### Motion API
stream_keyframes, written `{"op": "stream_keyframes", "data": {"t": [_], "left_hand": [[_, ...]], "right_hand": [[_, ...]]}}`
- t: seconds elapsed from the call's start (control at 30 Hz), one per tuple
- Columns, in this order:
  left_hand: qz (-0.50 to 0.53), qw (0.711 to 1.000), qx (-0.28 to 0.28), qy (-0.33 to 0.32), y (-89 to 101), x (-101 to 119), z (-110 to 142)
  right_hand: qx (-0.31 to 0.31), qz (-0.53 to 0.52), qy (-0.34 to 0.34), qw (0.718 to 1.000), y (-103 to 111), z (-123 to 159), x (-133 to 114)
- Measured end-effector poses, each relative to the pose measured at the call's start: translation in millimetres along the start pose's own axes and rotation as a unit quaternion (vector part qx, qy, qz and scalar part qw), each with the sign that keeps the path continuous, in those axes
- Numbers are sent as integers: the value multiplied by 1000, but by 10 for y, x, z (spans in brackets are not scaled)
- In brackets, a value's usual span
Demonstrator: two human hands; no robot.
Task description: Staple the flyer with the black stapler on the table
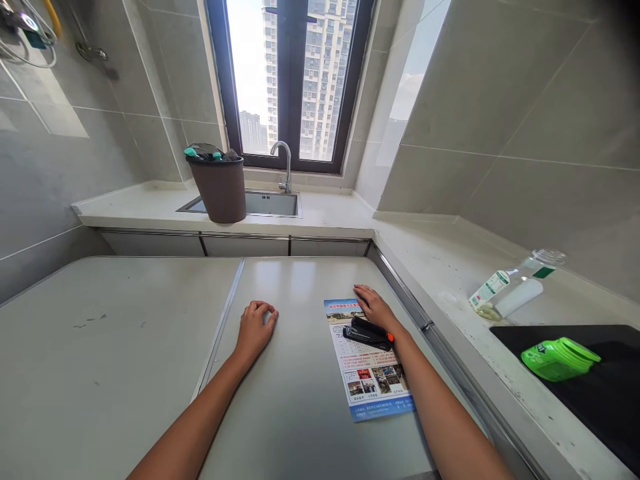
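My left hand [256,327] rests on the grey table top [295,413] with its fingers curled under and nothing in them. My right hand [375,307] lies flat on the top right corner of a printed leaflet [369,373], fingers stretched out. A black tool with an orange end [367,333], perhaps a utility knife or stapler, lies across the leaflet just beside my right wrist; the hand does not grip it.
A brown bin [223,187] stands at the sink [273,203] with its tap [285,163] below the window. On the right counter lie a clear bottle [510,287] on its side and a green plastic item [557,359] on the black hob [600,393].
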State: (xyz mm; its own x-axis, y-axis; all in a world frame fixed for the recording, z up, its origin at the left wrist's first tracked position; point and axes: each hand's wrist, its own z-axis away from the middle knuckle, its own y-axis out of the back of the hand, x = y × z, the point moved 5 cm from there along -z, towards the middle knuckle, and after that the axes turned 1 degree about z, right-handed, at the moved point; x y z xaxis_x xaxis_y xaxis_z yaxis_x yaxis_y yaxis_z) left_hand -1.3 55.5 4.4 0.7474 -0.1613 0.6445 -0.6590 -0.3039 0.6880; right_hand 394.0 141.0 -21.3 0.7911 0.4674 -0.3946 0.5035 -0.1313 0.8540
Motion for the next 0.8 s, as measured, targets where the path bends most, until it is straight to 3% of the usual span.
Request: {"op": "stream_keyframes", "data": {"t": [0.13,0.23,0.37,0.47,0.53,0.6,0.67,0.8], "left_hand": [[51,999,16,7,14,-26,9],[104,994,37,20,54,-39,6],[146,984,97,44,246,-130,-54],[211,961,158,80,474,-345,-136],[326,913,205,132,597,-567,-181],[473,815,275,193,671,-804,-188],[535,753,316,215,713,-954,-196],[575,710,343,219,744,-1072,-200]], "right_hand": [[5,5,4,1000,-48,-15,2],[12,3,18,1000,-124,-75,-176],[-4,5,36,999,-340,-240,-700],[-36,37,3,999,-587,-401,-1166],[-39,41,-14,998,-759,-517,-1488],[-41,41,-26,998,-936,-633,-1798],[-49,33,-22,998,-1108,-743,-2092],[-73,6,17,997,-1374,-908,-2548]]}}
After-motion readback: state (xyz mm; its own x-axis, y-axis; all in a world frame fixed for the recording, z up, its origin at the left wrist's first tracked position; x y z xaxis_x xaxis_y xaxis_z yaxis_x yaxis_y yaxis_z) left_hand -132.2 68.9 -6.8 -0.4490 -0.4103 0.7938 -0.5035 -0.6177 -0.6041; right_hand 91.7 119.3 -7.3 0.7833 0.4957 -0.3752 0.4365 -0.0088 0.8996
